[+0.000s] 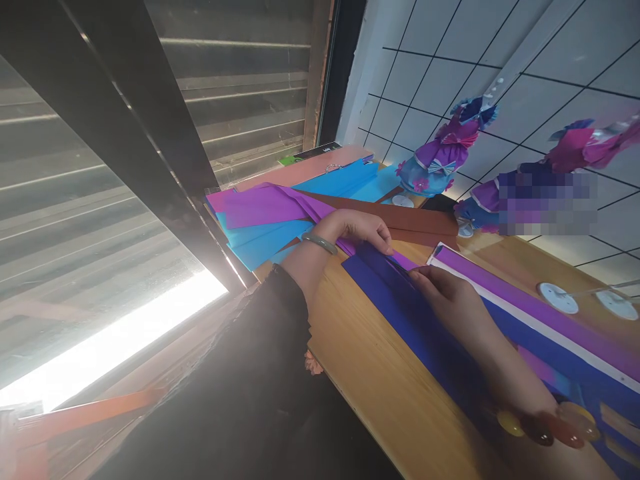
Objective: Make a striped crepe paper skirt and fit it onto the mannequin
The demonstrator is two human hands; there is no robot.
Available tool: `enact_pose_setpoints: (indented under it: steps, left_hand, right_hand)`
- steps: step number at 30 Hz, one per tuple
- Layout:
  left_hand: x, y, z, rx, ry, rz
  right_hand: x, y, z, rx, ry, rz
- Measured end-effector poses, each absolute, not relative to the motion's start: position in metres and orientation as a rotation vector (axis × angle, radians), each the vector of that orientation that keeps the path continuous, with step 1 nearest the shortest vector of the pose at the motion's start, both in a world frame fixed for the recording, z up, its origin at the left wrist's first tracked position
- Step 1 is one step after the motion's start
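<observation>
A long dark blue sheet (395, 327), looking like craft paper or thin fabric, lies along the wooden table. My left hand (363, 230), with a green bangle at the wrist, has its fingers bent down and closed at the sheet's far edge. My right hand (445, 290), wearing a bracelet of large beads, pinches the same edge a little nearer to me. Between the two hands runs a narrow dark line; whether it is a fold or a thin tool cannot be made out. Purple sheets (265, 207) lie beyond my left hand.
Light blue sheets (270, 240) and a brown sheet (415, 220) lie at the far end of the table (360, 347). A long purple roll or strip (530, 307) runs along the right. Doll-like paper figures (435, 160) stand by the tiled wall, near white discs (559, 298).
</observation>
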State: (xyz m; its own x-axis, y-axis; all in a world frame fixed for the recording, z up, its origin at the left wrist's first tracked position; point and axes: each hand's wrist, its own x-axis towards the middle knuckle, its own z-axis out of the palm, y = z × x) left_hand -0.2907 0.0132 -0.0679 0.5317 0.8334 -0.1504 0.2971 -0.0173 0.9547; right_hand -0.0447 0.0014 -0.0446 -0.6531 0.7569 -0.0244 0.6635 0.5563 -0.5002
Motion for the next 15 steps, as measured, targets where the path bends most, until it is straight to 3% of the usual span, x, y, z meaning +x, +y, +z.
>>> enact_pose_setpoints:
  steps: [15]
  left_hand:
    - [-0.2973,0.0148,-0.0704,1.629,1.024,0.566]
  right_hand:
    - [-0.0399,-0.0006,-0.0494,-1.206,-2.600,0.763]
